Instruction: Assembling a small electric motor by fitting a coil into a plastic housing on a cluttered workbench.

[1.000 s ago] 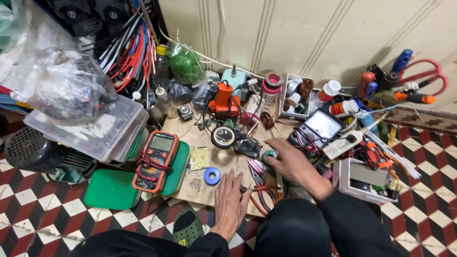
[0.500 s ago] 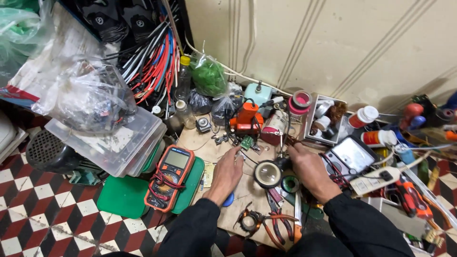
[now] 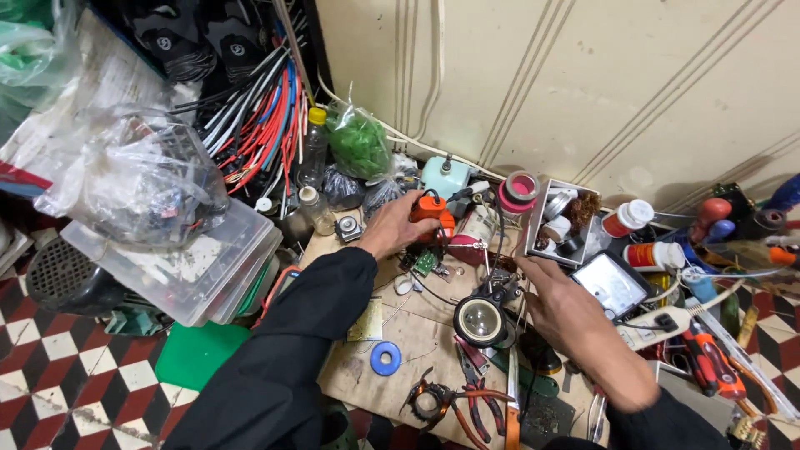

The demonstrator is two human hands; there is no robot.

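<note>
Your cluttered wooden desk sits on a checkered floor, with a clear plastic bin at its left edge. Your left hand reaches to the back of the desk, fingers curled against an orange tool; you cannot tell whether it is gripped. Your right hand hovers open, fingers spread, just beside the round magnifier. A small green circuit board lies between both hands, and a blue tape roll lies nearer you.
</note>
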